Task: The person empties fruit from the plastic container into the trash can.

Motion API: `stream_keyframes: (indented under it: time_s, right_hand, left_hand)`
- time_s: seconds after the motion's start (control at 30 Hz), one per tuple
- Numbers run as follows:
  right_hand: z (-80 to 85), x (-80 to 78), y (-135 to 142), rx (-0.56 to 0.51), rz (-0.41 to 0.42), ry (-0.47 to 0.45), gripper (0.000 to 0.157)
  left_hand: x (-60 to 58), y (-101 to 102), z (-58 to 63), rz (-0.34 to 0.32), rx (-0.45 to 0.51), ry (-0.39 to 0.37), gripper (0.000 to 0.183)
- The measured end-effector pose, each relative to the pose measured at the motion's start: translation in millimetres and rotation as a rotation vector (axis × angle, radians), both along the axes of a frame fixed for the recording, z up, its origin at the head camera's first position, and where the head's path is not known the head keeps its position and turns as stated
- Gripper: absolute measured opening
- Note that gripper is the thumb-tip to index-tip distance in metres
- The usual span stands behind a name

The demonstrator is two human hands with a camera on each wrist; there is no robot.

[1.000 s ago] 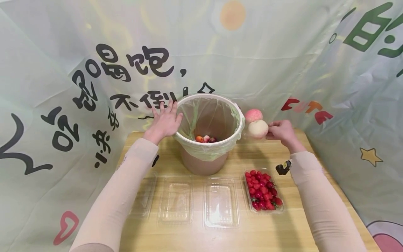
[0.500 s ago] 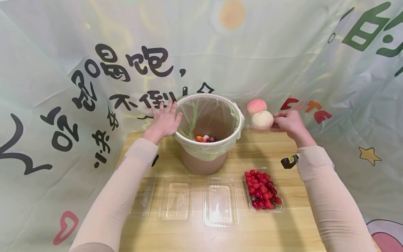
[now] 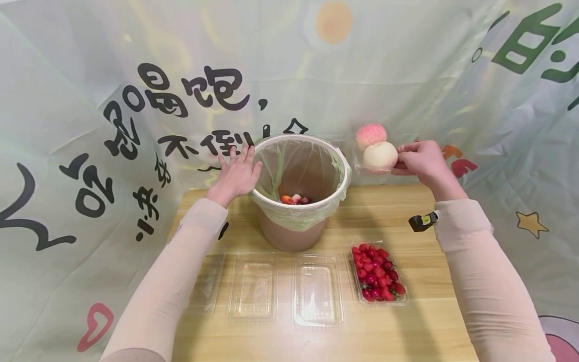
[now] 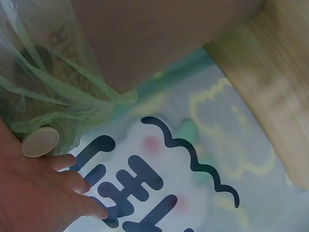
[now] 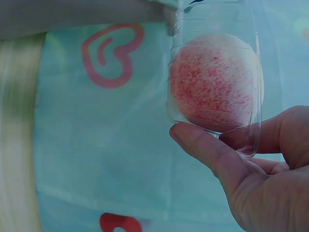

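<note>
In the head view my right hand (image 3: 422, 163) pinches the end of a clear plastic box (image 5: 249, 145) that holds a pink peach (image 3: 371, 133) and a pale peach (image 3: 380, 157). The box is raised above the table's back right part, just right of the bin. Seen from the right wrist, the thumb and fingers are on either side of the box's lower end, with a red-speckled peach inside. My left hand (image 3: 236, 177) rests with fingers spread at the left rim of a brown bin (image 3: 294, 237), which has a pale green liner bag (image 4: 72, 92) folded over its edge.
Several small fruits (image 3: 296, 200) lie at the bottom of the bin. Along the front of the table (image 3: 375, 342) are clear boxes (image 3: 318, 291) with no fruit in them and, to their right, a box of red berries (image 3: 377, 274). Printed cloth (image 3: 407, 65) hangs behind and around.
My right hand has lifted the box of peaches up and slightly to the right, away from the table. The left hand has stayed at the bin's rim.
</note>
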State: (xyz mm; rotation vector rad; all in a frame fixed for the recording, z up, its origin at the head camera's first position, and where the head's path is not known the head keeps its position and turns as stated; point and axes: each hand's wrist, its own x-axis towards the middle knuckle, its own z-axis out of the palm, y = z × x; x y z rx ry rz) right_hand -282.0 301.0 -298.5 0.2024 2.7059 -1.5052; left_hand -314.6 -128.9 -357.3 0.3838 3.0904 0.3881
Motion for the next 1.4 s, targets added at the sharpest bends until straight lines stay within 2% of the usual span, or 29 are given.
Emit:
stream_keyframes:
  time_s: [0.27, 0.6, 0.77, 0.93, 1.2, 1.4]
  right_hand:
    - [14.2, -3.6, -19.0, -0.007, -0.006, -0.004, 0.054]
    - [18.9, -9.8, -57.1, 0.016, 0.004, 0.099, 0.045]
    - [12.4, -14.0, -76.7, -0.072, 0.000, 0.146, 0.042]
    - [2.0, -18.4, -92.7, -0.156, -0.044, 0.200, 0.043]
    - [-17.5, -26.3, -109.6, -0.123, -0.113, 0.332, 0.041]
    - [-24.0, -28.3, -120.5, -0.165, -0.140, 0.392, 0.038]
  left_hand:
    - [0.9, 0.2, 1.9, 0.003, -0.004, -0.006, 0.071]
    - [0.7, 0.1, 2.2, 0.004, -0.008, -0.011, 0.070]
    - [0.1, -0.4, 1.3, 0.006, -0.003, -0.013, 0.071]
    - [-0.1, -0.2, 0.8, 0.003, -0.003, -0.008, 0.071]
    - [-0.1, 0.4, -0.5, 0.002, 0.001, -0.005, 0.070]
    - [-0.4, 0.2, -1.4, 0.001, -0.004, -0.002, 0.069]
